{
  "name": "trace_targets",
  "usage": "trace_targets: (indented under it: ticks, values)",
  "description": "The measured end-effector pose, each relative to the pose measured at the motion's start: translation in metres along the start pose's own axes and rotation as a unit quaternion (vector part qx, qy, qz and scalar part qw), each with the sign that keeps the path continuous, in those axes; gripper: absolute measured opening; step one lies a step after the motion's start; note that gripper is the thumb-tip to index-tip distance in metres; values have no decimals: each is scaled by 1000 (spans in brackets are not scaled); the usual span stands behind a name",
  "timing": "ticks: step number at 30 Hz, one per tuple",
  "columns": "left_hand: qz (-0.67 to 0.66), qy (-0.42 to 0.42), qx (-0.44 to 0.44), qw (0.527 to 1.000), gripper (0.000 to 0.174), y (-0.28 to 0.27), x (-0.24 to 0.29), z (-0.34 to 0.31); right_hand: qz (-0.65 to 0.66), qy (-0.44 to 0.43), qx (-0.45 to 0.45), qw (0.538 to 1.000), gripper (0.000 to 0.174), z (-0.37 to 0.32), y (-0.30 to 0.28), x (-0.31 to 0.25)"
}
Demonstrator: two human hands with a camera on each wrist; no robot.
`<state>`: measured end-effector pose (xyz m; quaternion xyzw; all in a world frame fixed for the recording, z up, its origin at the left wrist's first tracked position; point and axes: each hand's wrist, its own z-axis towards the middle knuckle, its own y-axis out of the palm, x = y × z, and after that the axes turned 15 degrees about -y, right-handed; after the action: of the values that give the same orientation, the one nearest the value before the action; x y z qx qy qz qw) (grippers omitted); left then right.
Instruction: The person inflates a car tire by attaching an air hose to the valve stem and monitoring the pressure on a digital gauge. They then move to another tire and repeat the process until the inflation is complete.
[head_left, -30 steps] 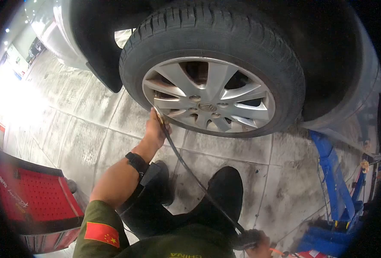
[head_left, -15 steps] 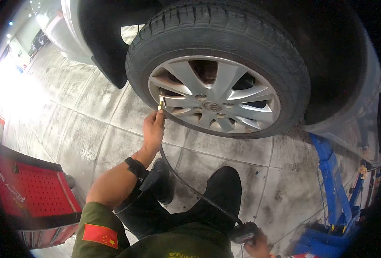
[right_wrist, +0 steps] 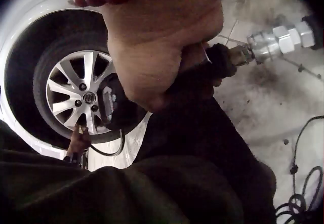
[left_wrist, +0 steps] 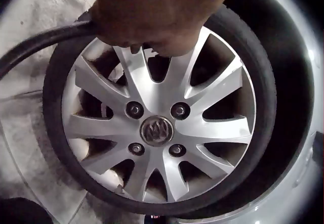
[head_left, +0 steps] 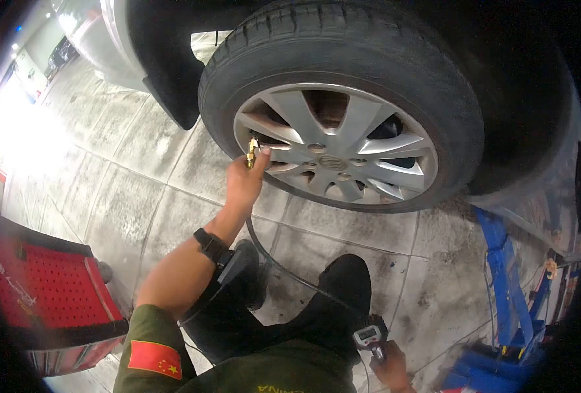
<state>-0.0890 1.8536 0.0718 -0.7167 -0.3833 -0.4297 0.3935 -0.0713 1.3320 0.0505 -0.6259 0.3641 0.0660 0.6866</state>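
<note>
The left hand (head_left: 244,183) pinches a brass air chuck (head_left: 251,154) at the left edge of the silver wheel rim (head_left: 294,118); whether the chuck is seated on the valve I cannot tell. A black hose (head_left: 271,259) runs from that hand down to a gauge with a small display (head_left: 369,334). The right hand (head_left: 391,368) grips the gauge's handle, held low beside the right knee. In the right wrist view, metal fittings (right_wrist: 276,43) stick out past the gripping right hand (right_wrist: 157,47). The left wrist view shows the left hand (left_wrist: 152,16) over the rim's spokes (left_wrist: 106,126), hiding the chuck.
The tyre (head_left: 343,52) stands within a car's wheel arch. A red tool cabinet (head_left: 48,288) is at the left, and a blue lift arm (head_left: 505,275) at the right. Coiled cable (right_wrist: 298,204) lies on the tiled floor (head_left: 127,196).
The left hand has moved up and right, bringing the chuck to the rim. The right hand has turned the gauge so its display faces the head camera. The wheel appears slightly farther right in the head view.
</note>
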Motion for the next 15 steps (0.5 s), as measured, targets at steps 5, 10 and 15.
trace_targets:
  ticks: [5, 10, 15]
  values:
    - [-48, -6, 13, 999, 40, 11, -14, 17, -38, 30, -83, 995, 34, 21, -5, -10]
    - [-123, -208, -174, 955, 32, -16, 17, 11, -5, 59, -95, 994, 34, 30, -9, -21]
    - [-247, -265, -303, 881, 29, -18, 18, 13, 5, 111, -114, 987, 35, 27, -5, -19]
